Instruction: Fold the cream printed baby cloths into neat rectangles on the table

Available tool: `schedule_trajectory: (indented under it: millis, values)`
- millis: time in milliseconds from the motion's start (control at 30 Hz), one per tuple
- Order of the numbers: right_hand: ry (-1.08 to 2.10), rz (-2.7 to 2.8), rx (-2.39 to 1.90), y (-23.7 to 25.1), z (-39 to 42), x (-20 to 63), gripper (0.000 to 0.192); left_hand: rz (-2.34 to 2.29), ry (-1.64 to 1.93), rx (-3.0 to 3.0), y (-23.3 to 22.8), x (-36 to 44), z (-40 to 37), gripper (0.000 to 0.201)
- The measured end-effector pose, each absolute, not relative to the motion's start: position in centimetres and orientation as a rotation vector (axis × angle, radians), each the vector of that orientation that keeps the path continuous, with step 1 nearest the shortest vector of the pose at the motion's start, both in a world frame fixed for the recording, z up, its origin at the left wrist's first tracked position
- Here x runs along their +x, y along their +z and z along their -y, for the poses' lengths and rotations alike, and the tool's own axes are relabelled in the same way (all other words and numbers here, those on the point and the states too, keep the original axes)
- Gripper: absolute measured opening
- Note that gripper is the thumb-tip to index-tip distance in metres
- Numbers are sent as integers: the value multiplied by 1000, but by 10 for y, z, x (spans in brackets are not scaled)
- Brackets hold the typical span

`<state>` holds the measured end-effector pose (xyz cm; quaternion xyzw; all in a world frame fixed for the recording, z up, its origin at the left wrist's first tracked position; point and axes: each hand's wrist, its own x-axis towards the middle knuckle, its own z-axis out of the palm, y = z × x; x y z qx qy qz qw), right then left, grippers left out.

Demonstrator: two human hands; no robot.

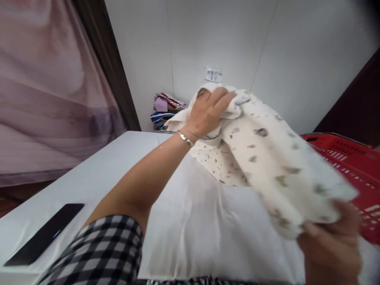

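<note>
A cream cloth (255, 150) printed with small dark and green motifs is stretched in the air between my two hands. My left hand (209, 113), with a silver bracelet at the wrist, grips a bunched part of it near the middle. Down at the lower right, my right hand (332, 241) pinches the other end and is blurred by motion. Part of the cloth hangs below my left hand, close over the white-covered table (190, 206). Folds hide the fingertips of my left hand.
Several folded fabrics (166, 111) are stacked against the back wall, left of a small handwritten label (213, 74). A red plastic basket (341, 158) stands at the right. A dark phone-like slab (44, 235) lies at the table's left. A pink curtain (53, 87) hangs beyond.
</note>
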<state>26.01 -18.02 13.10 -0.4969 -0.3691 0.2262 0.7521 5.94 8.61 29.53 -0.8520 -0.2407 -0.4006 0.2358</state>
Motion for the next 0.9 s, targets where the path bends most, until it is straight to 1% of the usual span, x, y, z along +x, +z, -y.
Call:
schedule_trajectory:
  millis: [33,67,100,167,267,300,333,367,400,467,500,567,633,667,767,833,900]
  values:
    - [659,878,-1067,118,182,248,57,680,-1080,-2361,287,46,-92,41]
    - [906,973,-1059,103,180,234,45,716,-1053,-2398,272,31,-100,41]
    - [1168,1063,-1034,88,174,220,40,757,-1005,-2437,252,15,-109,40]
    - [1497,1069,-918,58,156,191,49,950,-788,-2537,206,-17,-125,39]
    - [1710,963,-785,28,131,156,55,1609,-348,-2589,142,-59,-124,36]
    - [1745,950,-750,23,126,148,57,1816,-290,-2549,126,-70,-114,38]
    - [1769,953,-723,21,123,142,59,1957,-342,-2500,113,-77,-100,34]
    - [1779,964,-699,20,121,138,60,2036,-482,-2475,102,-82,-81,28]
    - [1777,978,-685,22,120,136,60,2066,-598,-2519,94,-85,-59,31]
    - [1750,1002,-696,28,118,136,59,1920,-810,-2721,82,-84,-9,43]
    - [1734,1008,-710,31,118,136,58,1797,-909,-2809,76,-82,16,43]
    - [1717,1025,-728,37,117,136,57,1542,-1049,-2931,63,-74,59,28]
    - [1713,1075,-730,40,116,133,58,1429,-1148,-2923,49,-64,87,51]
    - [1708,1122,-733,41,116,131,58,1469,-1213,-2887,43,-60,94,57]
    - [1669,1287,-757,38,121,123,62,1709,-1391,-2795,34,-54,97,51]
    - [1656,1274,-750,34,125,119,75,1796,-1477,-2747,41,-58,93,45]
    - [1629,1096,-754,30,125,119,87,1738,-1555,-2679,59,-67,93,37]
